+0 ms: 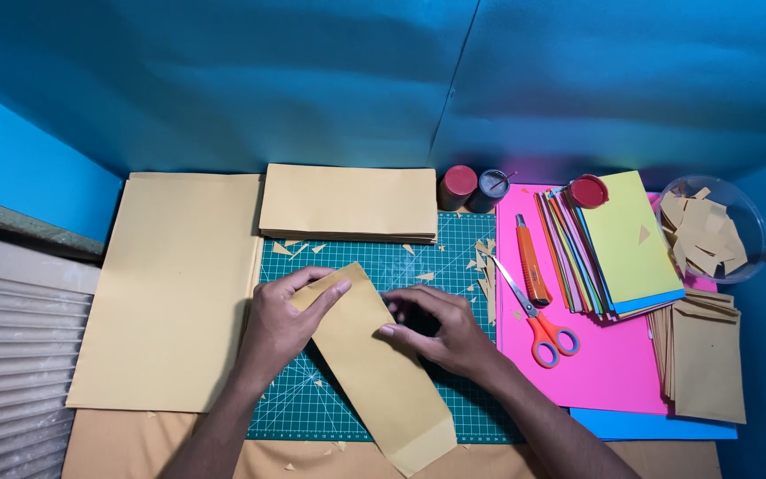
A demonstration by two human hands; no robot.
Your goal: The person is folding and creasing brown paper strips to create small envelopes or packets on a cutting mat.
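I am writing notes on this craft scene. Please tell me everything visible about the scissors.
The scissors have orange loop handles and pale metal blades, which look shut or nearly so. They lie flat on the pink sheet, handles toward the person and tips pointing up-left onto the green cutting mat. An orange utility knife lies beside them. Neither hand touches them.

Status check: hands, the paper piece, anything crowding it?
Left hand flat on folded brown paper strip. Right hand pressing its right edge. Strip diagonal on green cutting mat. Scissors lie clear, right.
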